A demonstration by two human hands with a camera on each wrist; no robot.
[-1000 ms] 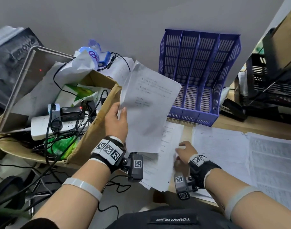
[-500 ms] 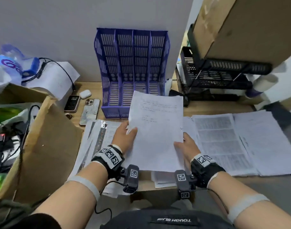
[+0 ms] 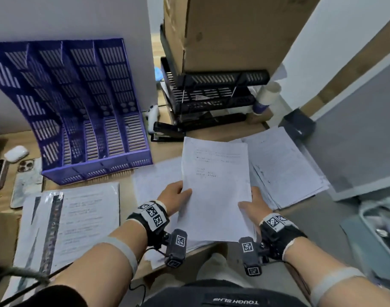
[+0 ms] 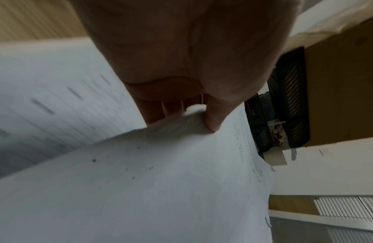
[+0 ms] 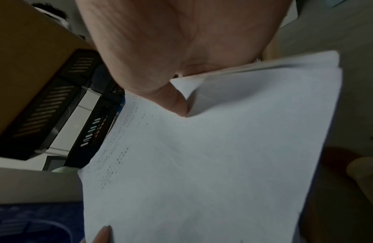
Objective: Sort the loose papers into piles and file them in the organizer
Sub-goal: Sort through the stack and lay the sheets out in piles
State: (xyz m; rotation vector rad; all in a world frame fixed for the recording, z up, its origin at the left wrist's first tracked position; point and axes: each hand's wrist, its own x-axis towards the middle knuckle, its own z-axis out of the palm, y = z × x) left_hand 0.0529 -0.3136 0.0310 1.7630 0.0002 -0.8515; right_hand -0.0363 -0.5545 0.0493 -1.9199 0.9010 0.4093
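Note:
A white printed sheet [image 3: 215, 189] is held above the desk by both hands. My left hand [image 3: 175, 196] pinches its left edge, thumb on top, as the left wrist view [image 4: 210, 121] confirms. My right hand [image 3: 252, 206] pinches the right edge, thumb [image 5: 177, 102] on the paper [image 5: 202, 164]. The purple four-slot organizer [image 3: 83, 120] stands empty at the back left. One paper pile [image 3: 284, 169] lies to the right, another [image 3: 154, 180] lies under the held sheet, and a printed page in a sleeve [image 3: 72, 220] lies at the left.
Black stacked trays [image 3: 211, 96] under a cardboard box [image 3: 229, 32] stand behind the papers, with a black stapler [image 3: 165, 130] in front. Two phones [image 3: 26, 182] and a white earbud case [image 3: 16, 153] lie left of the organizer. The desk edge runs near my wrists.
The view swung right, away from the cable-filled box. My left hand carried the sheet to the right over the desk piles, and my right hand took hold of its right edge.

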